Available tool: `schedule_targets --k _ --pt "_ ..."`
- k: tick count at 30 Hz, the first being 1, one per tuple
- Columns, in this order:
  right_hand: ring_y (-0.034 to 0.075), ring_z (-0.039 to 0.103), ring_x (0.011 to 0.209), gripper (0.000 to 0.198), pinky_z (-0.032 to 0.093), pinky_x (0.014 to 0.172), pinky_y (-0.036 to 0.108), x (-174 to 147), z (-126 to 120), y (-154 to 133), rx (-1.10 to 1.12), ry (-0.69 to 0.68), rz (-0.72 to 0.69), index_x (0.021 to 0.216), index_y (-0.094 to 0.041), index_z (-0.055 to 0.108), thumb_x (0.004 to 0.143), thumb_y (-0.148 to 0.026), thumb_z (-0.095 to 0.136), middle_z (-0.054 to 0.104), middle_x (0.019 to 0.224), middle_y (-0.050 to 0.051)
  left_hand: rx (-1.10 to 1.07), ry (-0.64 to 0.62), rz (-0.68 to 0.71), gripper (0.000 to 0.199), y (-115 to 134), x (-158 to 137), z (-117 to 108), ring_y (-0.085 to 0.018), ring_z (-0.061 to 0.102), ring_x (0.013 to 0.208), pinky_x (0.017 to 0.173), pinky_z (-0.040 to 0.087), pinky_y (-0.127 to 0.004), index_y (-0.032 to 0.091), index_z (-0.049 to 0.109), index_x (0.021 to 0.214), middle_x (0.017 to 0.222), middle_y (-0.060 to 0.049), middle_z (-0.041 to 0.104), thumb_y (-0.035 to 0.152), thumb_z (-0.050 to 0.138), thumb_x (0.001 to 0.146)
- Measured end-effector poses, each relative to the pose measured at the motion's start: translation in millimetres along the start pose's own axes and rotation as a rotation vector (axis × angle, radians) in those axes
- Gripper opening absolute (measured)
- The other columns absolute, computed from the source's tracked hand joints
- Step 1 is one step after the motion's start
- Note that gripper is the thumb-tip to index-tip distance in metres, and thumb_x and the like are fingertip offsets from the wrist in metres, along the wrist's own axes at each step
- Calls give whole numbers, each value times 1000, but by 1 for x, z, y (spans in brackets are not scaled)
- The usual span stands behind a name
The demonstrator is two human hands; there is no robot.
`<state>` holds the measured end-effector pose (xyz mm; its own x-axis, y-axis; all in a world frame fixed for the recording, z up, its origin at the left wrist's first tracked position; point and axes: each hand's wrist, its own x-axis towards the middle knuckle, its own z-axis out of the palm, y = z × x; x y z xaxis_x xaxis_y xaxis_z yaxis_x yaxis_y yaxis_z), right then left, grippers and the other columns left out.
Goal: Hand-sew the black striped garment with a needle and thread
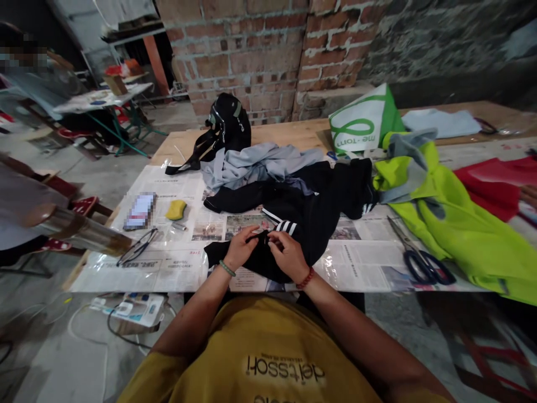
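In left grip [240, 248]: black garment [315, 219].

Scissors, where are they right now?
In the head view, the scissors lie on the newspaper to the right of the right hand, just left of the yellow-green garment.

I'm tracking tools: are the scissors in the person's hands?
No, the scissors lie on newspaper, while the left hand and right hand are at black cloth.
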<state>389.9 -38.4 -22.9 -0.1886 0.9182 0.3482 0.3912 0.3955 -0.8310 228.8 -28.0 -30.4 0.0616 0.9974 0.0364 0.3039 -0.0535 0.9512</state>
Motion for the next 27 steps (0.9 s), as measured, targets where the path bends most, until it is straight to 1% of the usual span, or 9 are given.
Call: schedule_targets --k 4,7,10,13,17,20,23,25,27 --pt "15 58 70 27 52 70 31 -2 5 15 -113 10 -69 102 -20 58 76 -15 55 60 92 7 -171 -46 -24 39 -4 0 -6 -16 61 91 87 46 -30 16 56 114 97 -6 66 14 54 75" --pt "18 59 82 32 51 76 34 -5 7 18 -150 8 -167 110 -22 56 78 -22 58 60 97 8 -205 -61 -18 40 -4 -3 -8 -16 61 91 88 45 -29 15 56 115 96 -6 67 15 56 75" --pt "19 60 90 26 50 80 34 -5 9 19 -151 26 -226 108 -23 59 83 -24 56 63 96 7 -210 -82 12 39 -4 -5 -6 -16 60 95 89 46 -29 15 57 114 105 -7 65 17 57 75" --pt "16 61 83 20 51 75 29 -5 9 20 -122 40 -234 102 -23 63 86 -22 51 65 90 5 -195 -91 39 37 -4 -6 -3 -16 61 95 90 46 -30 16 58 112 108 -7 65 19 58 75" --pt "14 62 77 16 50 69 26 -6 7 21 -93 57 -212 95 -22 65 86 -23 52 65 84 4 -168 -86 63 37 -2 -7 -1 -16 62 93 88 48 -29 16 58 113 109 -7 65 21 58 76" --pt "14 61 73 11 49 67 26 -7 5 21 -76 91 -180 85 -21 65 85 -23 54 65 78 3 -123 -76 57 37 -1 -6 0 -15 63 90 86 49 -28 16 58 114 104 -6 66 22 57 77" --pt "13 61 70 11 48 65 25 -9 3 21 -45 111 -171 80 -21 65 84 -22 55 64 74 2 -83 -55 46 38 -4 -6 2 -15 63 87 84 50 -28 16 59 113 100 -6 67 23 59 76" --pt "13 60 70 10 48 65 25 -10 2 21 -30 123 -175 80 -21 64 84 -22 55 64 74 2 -73 -36 46 35 -7 -5 4 -16 63 86 82 50 -29 16 61 109 98 -6 68 25 60 75" --pt "13 60 69 10 48 64 25 -10 2 21 -23 136 -182 80 -21 64 84 -21 54 64 73 2 -56 -18 55 27 -10 -4 6 -16 63 85 81 50 -29 16 65 100 94 -6 69 27 60 75"
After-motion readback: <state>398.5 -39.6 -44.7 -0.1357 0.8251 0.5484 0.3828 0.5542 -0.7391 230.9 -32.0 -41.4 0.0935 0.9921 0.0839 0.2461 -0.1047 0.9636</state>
